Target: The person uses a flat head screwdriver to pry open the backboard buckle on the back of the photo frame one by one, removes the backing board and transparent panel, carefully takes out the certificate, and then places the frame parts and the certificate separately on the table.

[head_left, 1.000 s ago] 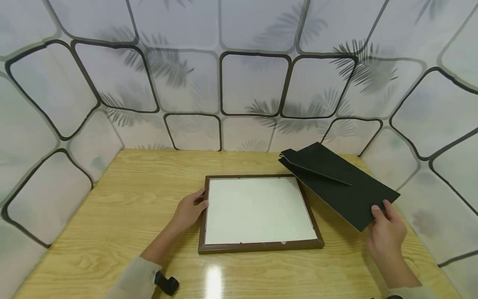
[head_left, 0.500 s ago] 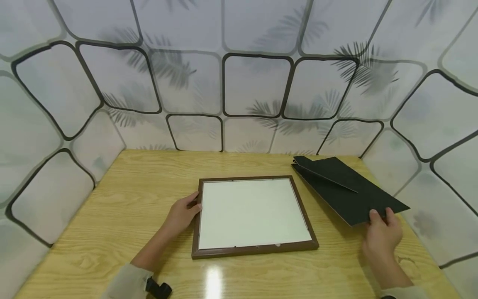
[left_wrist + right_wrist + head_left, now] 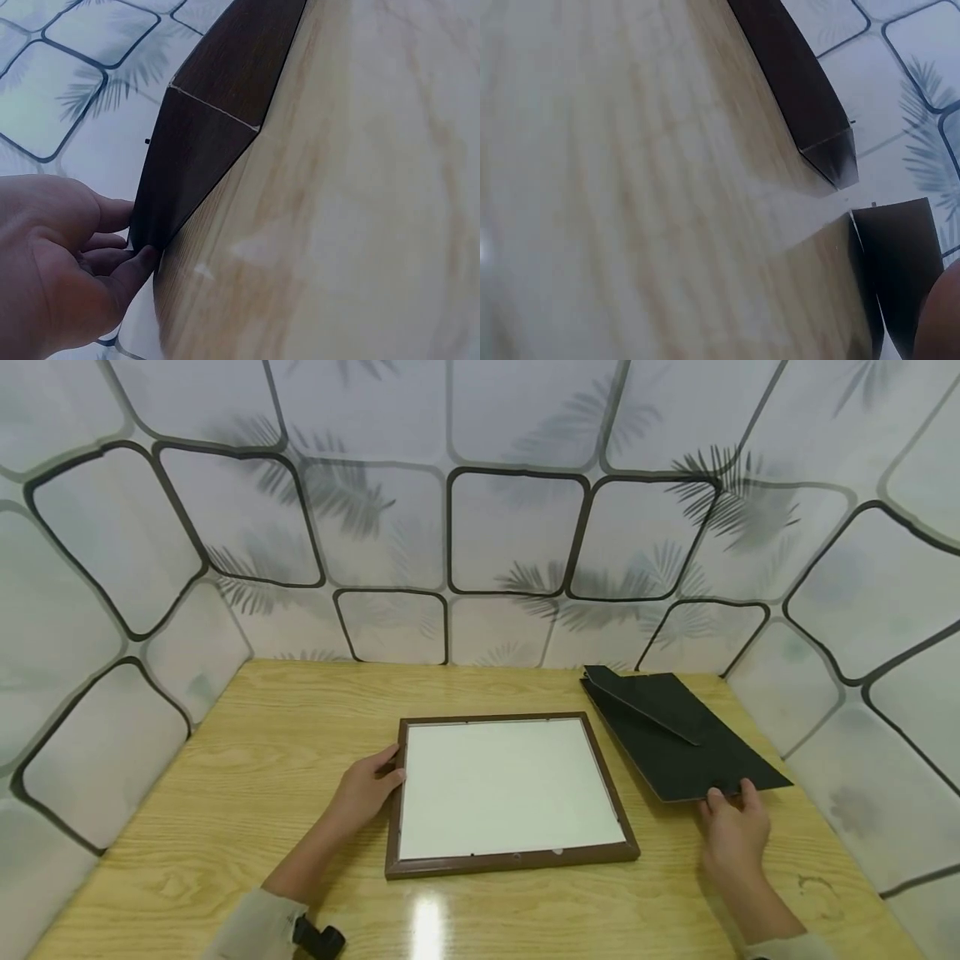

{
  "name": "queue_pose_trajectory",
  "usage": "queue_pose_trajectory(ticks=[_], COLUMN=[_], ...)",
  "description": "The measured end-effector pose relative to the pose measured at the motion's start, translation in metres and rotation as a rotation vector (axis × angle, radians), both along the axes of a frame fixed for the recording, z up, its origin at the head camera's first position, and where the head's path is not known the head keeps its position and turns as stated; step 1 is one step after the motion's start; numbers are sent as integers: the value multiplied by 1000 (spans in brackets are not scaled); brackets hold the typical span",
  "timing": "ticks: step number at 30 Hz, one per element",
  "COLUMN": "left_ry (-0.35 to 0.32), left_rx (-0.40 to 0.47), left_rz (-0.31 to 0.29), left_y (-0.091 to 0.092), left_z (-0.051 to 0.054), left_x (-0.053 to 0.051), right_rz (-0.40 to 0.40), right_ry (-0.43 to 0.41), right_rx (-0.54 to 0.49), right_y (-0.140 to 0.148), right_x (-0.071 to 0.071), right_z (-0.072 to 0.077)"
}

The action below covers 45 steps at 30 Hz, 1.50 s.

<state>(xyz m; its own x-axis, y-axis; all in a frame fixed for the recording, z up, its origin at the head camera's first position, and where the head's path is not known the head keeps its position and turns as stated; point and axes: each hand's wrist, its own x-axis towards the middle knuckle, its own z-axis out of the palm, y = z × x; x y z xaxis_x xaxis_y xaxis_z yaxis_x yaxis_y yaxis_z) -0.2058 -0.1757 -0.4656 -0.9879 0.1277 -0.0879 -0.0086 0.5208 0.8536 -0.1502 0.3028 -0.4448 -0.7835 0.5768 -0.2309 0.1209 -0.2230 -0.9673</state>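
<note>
Two bare hands are seen at work on a wood-grain table, one at each side of a brown picture frame. The frame is laid flat at about mid-table, and a plain white panel is enclosed by its four bars. Small dark marks are dotted along the inner edge, and a pale spot is seen on the near bar. The left bar is gripped by the left hand, thumb and fingers pinched at the edge; in the left wrist view the fingertips are pressed against the dark outer side, and a light seam is shown at the frame's corner. To the right of the frame, a black board is held by the right hand, its near edge gripped by the fingers, with two fingertips seen on top. The board is angled, its far end just beside the frame's far right corner; whether the two are touching there cannot be told. A narrow black flap is raised at a slant from its upper face. In the right wrist view only a blurred bit of the hand is caught at the edge. A black wrist strap is worn beside a light sleeve. Behind, the patterned wall is printed with dark rounded outlines and grey leaves.
</note>
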Motion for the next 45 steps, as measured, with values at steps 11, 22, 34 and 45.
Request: queue_pose_trajectory(ticks=[11, 22, 34, 45], left_ry=[-4, -14, -13, -19], left_rx=[-11, -5, 1, -5], left_rz=[12, -4, -10, -20], left_y=[-1, -7, -14, -19], left_z=[4, 8, 11, 11], left_x=[1, 4, 4, 3], right_rz=[10, 10, 48, 78], right_ry=[-68, -93, -90, -73], right_rx=[50, -50, -31, 17], right_y=[-11, -24, -35, -43], right_x=[4, 1, 4, 8], right_z=[-10, -20, -21, -19])
